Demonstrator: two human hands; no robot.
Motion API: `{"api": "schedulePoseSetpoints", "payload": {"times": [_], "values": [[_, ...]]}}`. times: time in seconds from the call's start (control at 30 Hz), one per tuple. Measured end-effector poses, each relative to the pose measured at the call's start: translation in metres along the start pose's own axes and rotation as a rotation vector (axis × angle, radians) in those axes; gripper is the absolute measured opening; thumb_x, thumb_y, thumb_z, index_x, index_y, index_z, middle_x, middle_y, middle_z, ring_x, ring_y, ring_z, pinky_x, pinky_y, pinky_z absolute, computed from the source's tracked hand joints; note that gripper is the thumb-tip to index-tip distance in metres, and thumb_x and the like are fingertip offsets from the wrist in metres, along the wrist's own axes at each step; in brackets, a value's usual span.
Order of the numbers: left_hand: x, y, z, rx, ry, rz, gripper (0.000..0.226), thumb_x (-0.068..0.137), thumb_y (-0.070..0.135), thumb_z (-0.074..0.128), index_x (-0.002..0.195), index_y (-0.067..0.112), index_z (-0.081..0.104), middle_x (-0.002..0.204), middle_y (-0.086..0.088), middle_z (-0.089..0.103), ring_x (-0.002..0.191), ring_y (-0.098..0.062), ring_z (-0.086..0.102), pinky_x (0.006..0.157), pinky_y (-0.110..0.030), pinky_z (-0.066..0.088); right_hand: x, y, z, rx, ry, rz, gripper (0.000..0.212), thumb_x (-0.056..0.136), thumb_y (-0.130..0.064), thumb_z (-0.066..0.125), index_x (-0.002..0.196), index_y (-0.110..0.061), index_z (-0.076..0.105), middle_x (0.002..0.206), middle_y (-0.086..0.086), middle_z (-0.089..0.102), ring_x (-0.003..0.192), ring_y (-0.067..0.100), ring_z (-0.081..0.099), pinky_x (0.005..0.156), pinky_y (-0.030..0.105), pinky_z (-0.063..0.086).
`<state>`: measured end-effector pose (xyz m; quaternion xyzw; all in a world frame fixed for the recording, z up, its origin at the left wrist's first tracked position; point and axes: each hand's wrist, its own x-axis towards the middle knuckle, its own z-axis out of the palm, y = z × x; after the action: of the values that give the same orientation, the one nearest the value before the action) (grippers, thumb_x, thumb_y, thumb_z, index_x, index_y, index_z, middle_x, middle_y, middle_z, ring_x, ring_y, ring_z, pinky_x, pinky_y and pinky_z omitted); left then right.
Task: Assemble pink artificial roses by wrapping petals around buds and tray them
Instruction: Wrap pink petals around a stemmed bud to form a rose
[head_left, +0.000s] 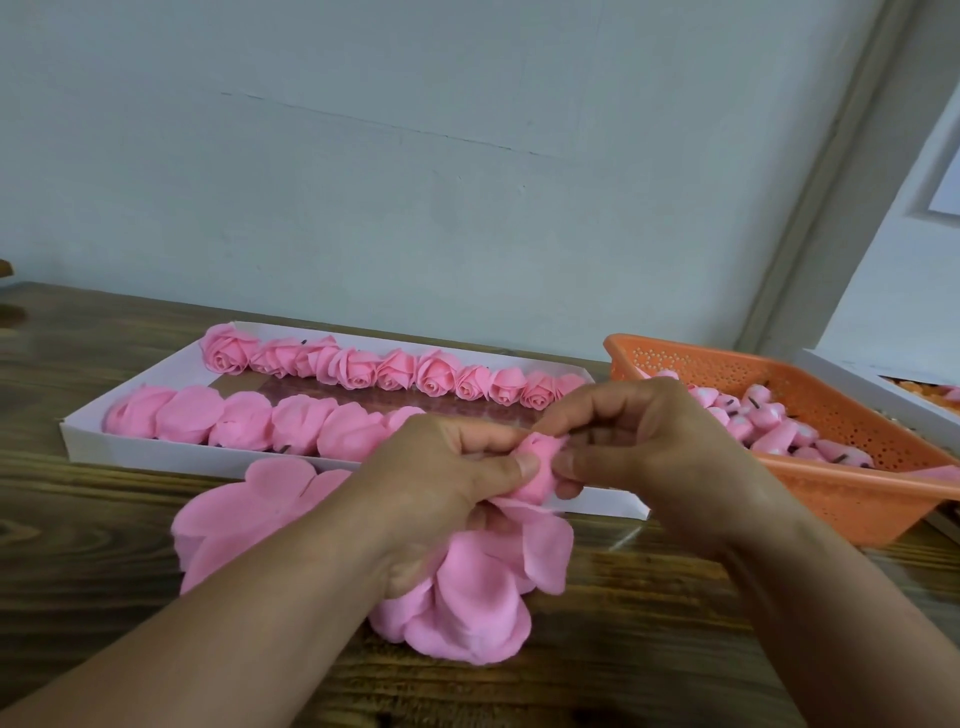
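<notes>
Head view is showing both hands meeting at the centre of the frame over a wooden table (649, 613). The left hand (441, 467) is pinching the bud (540, 467) between thumb and curled fingers, while loose petals (467, 587) are hanging below that hand toward 6 o'clock. The right hand (639, 441) is pinching the bud's upper edge from 3 o'clock, fingers curled and pressed together.

At 12 o'clock from the hands, the white tray (156, 457) is holding a far row of finished roses (395, 371) and a near row of roses lying face-down (234, 421). At 2 o'clock, the orange basket (857, 499) is holding spare buds (769, 421). A flat petal stack (249, 514) is lying at 9 o'clock, just beside the tray's near wall.

Risks, as judged:
- The hanging petals are appearing thin and soft; a hard tug is likely to tear or crease them.
- An easing of the left pinch could let the wrap unwind or the bud drop.
- The left forearm is lying over the petal stack and could scatter it.
- An uneven wrap would be producing a lopsided rose, poorly matched to the trayed rows.
</notes>
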<state>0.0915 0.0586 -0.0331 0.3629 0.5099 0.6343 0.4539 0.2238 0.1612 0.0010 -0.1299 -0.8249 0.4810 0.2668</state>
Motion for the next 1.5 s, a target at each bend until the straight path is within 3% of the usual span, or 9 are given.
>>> {"api": "schedulePoseSetpoints", "payload": {"times": [0.2,0.37,0.47,0.6,0.77,0.9,1.07,1.33,1.5], "values": [[-0.003,0.004,-0.004,0.047,-0.125,-0.035,0.025,0.069,0.012,0.066,0.091,0.007,0.077,0.092,-0.016,0.073,0.083,-0.023,0.063,0.076,-0.036,0.058,-0.001,-0.002,-0.007,-0.100,-0.074,-0.125,0.034,0.073,0.019,0.065,0.086,-0.013,0.071,0.079,0.015,0.060,0.064,0.017,0.056,0.056,0.029,0.054],[-0.004,0.005,-0.006,0.051,-0.156,-0.062,0.038,0.076,0.007,0.065,0.114,0.003,0.065,0.110,-0.026,0.067,0.101,-0.036,0.065,0.091,-0.048,0.051,-0.002,0.000,-0.010,-0.114,-0.217,-0.057,0.030,0.078,0.014,0.062,0.096,-0.009,0.070,0.094,0.003,0.057,0.074,0.012,0.060,0.062,0.029,0.055],[-0.004,0.007,-0.006,0.052,-0.108,-0.054,0.045,0.066,0.012,0.071,0.110,0.006,0.060,0.095,-0.023,0.071,0.081,-0.030,0.069,0.069,-0.038,0.058,-0.002,0.001,-0.009,-0.033,-0.193,-0.041,0.021,0.079,0.015,0.060,0.088,-0.003,0.068,0.086,0.007,0.063,0.070,0.016,0.060,0.058,0.025,0.054],[-0.004,0.007,-0.003,0.032,-0.038,-0.037,0.014,0.060,0.019,0.071,0.072,0.013,0.067,0.068,-0.012,0.064,0.056,-0.016,0.059,0.047,-0.023,0.049,-0.001,0.006,-0.012,0.016,-0.106,-0.021,0.018,0.076,0.016,0.061,0.084,0.000,0.065,0.070,0.005,0.067,0.059,0.021,0.059,0.056,0.026,0.055],[-0.001,0.009,-0.012,-0.039,-0.195,-0.058,0.018,0.072,0.026,0.063,0.071,0.011,0.074,0.075,-0.010,0.066,0.064,-0.016,0.060,0.058,-0.024,0.051,0.001,0.009,-0.016,0.063,-0.041,-0.003,0.016,0.069,0.001,0.067,0.083,0.007,0.063,0.068,0.013,0.067,0.054,0.022,0.060,0.054,0.025,0.054],[0.000,0.013,-0.027,-0.139,-0.438,-0.055,0.036,0.066,0.005,0.051,0.091,0.008,0.077,0.094,-0.011,0.073,0.082,-0.016,0.068,0.071,-0.024,0.055,0.000,0.008,-0.020,0.180,0.002,0.015,0.023,0.061,-0.012,0.069,0.078,0.003,0.067,0.074,0.029,0.063,0.059,0.031,0.059,0.052,0.027,0.053],[-0.005,0.013,-0.027,-0.074,-0.647,0.064,0.052,0.074,-0.010,0.052,0.114,0.018,0.070,0.114,-0.001,0.070,0.104,-0.010,0.065,0.084,-0.020,0.052,-0.001,0.006,-0.021,0.290,-0.020,-0.003,0.019,0.060,-0.010,0.071,0.075,0.001,0.069,0.073,0.024,0.064,0.056,0.026,0.059,0.049,0.025,0.051],[-0.006,0.010,-0.022,-0.024,-0.555,0.095,0.058,0.077,-0.016,0.044,0.107,0.023,0.074,0.108,0.002,0.073,0.100,-0.008,0.066,0.084,-0.020,0.052,-0.001,0.004,-0.020,0.364,-0.062,-0.028,0.010,0.062,-0.002,0.074,0.071,-0.004,0.072,0.073,0.023,0.064,0.054,0.023,0.059,0.047,0.024,0.050],[-0.008,0.012,-0.018,-0.015,-0.534,0.132,0.041,0.080,-0.006,0.057,0.103,0.022,0.075,0.104,0.001,0.074,0.097,-0.009,0.069,0.077,-0.020,0.054,-0.001,0.004,-0.020,0.401,-0.112,-0.049,0.023,0.057,-0.017,0.085,0.074,-0.007,0.073,0.075,0.020,0.065,0.055,0.023,0.060,0.048,0.023,0.051]]}}
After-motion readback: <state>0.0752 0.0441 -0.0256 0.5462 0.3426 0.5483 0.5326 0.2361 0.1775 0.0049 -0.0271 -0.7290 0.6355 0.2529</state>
